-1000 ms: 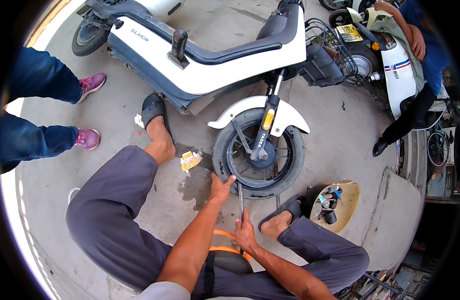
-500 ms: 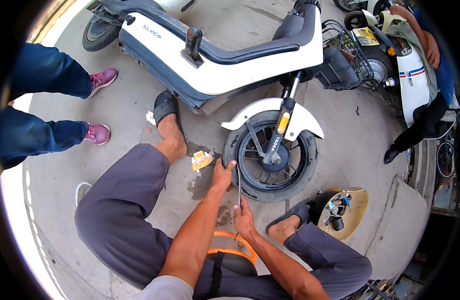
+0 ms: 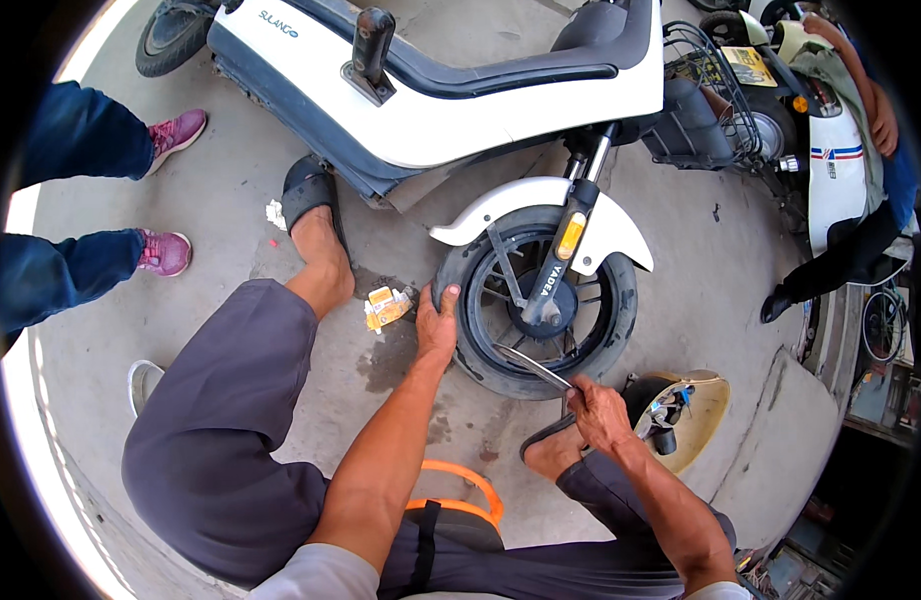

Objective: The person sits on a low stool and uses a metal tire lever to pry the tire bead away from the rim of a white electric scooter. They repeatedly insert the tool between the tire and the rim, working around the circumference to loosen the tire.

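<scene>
A white electric scooter (image 3: 451,125) leans across the far side, its front wheel close to me. My left hand (image 3: 438,325) grips the left side of the black tyre (image 3: 467,352), thumb lying over the sidewall. My right hand (image 3: 601,412) is closed around the near end of a metal tyre lever (image 3: 537,370). The lever slants across the lower part of the tyre, with its far tip at the rim's inner edge. Above the wheel curves a white mudguard (image 3: 621,235), beside the fork (image 3: 561,262). My right fingers partly hide the lever's handle.
An upturned helmet-like bowl (image 3: 716,420) with small tools and parts stands right of the wheel. A crumpled yellow-and-white package (image 3: 386,310) lies left. A person in jeans (image 3: 76,265) stands at left; another sits on a scooter (image 3: 836,170) at right. An orange-rimmed object (image 3: 486,490) is below me.
My right hand has moved right, swinging the lever from nearly upright at the tyre's left side to a slant across its lower part. My left hand stays on the tyre. The view has shifted slightly.
</scene>
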